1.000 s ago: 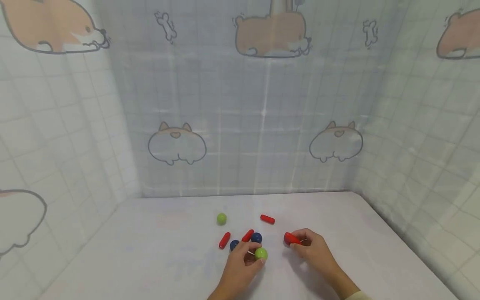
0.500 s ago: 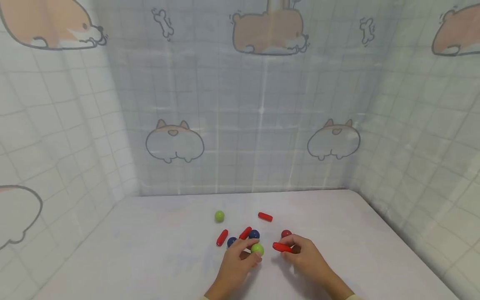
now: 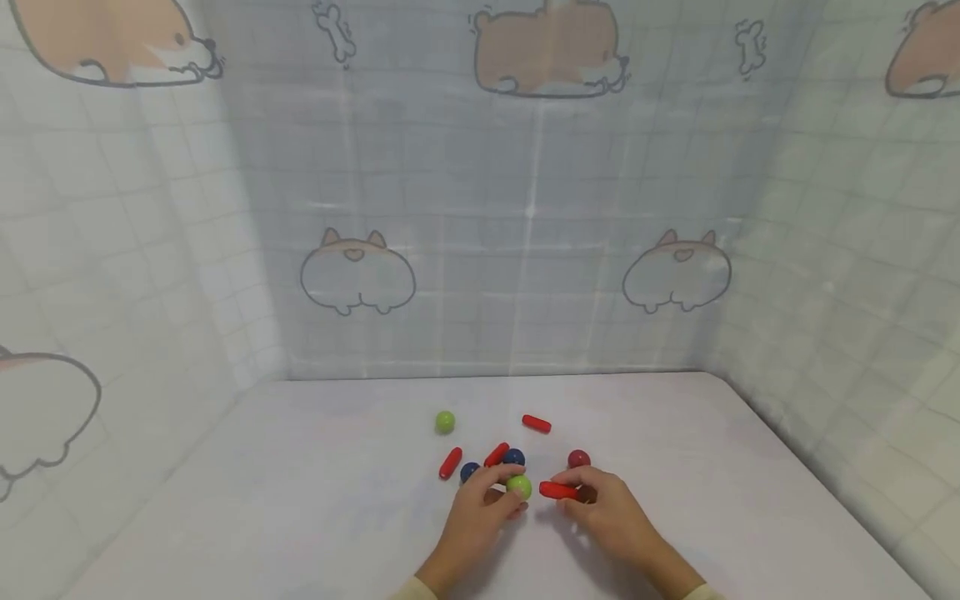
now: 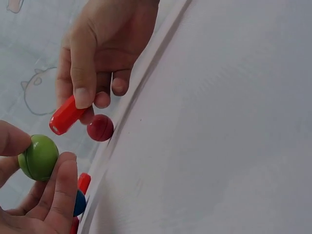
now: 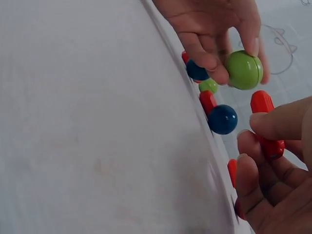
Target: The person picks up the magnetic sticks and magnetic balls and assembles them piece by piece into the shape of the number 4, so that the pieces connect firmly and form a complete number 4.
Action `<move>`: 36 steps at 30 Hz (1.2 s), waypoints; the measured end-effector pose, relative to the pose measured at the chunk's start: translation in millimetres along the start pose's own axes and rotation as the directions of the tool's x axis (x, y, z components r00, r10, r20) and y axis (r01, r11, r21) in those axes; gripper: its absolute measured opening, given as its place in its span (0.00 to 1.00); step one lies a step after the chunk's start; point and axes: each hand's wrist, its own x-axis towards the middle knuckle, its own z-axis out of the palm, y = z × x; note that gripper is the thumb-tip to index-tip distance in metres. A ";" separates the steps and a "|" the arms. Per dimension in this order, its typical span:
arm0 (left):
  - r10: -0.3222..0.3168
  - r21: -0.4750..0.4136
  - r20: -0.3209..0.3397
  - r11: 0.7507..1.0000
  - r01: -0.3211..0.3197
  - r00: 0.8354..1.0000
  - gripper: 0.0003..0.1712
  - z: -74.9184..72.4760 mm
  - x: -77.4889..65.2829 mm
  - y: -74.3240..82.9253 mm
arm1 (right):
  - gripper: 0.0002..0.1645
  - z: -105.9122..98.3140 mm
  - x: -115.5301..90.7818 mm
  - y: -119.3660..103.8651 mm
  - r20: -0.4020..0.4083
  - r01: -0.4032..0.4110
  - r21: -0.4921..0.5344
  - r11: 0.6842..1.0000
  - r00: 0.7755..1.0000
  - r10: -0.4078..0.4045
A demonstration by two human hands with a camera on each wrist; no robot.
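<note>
Both hands occupied: green ball (image 3: 519, 488) is pinched in the left hand (image 3: 477, 510), red stick (image 3: 557, 490) is gripped between thumb and fingers of the right hand (image 3: 611, 515). Key relation: in the head view the stick lies at 3 o'clock from the ball, close, not touching. Stick's long axis is laid roughly 9-to-3, its free end pointed at the ball. Same lie is read in the right wrist view, with the stick at about 5 o'clock from the ball and one end turned its way. Exact line-up in depth can't be told. Both parts look to be held off the counter (image 3: 337, 508). Red ball (image 3: 579, 459) is seen on the counter at 1 o'clock from the stick, nearer the right hand; blue ball (image 3: 514, 456) is at 12 from the green one, nearer the left.
</note>
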 end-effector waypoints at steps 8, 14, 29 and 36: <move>-0.034 0.082 -0.016 0.996 0.035 0.999 0.21 4.3 0.3 0.6 | 0.14 3.5 0.7 -3.6 -0.032 -0.040 -0.015 0.999 0.999 0.040; -0.008 0.166 -0.014 0.986 0.010 1.000 0.25 7.7 2.0 1.1 | 0.13 2.7 1.5 -2.4 -0.039 -0.020 -0.024 0.999 0.999 0.019; -0.021 0.187 -0.007 0.982 0.022 1.000 0.24 6.4 5.2 1.8 | 0.11 0.9 4.6 1.2 0.008 0.053 -0.021 0.998 0.999 -0.053; -0.026 0.181 0.007 0.983 0.024 1.000 0.23 5.3 5.8 3.5 | 0.13 0.2 5.8 2.4 0.022 0.059 -0.010 0.998 0.998 -0.059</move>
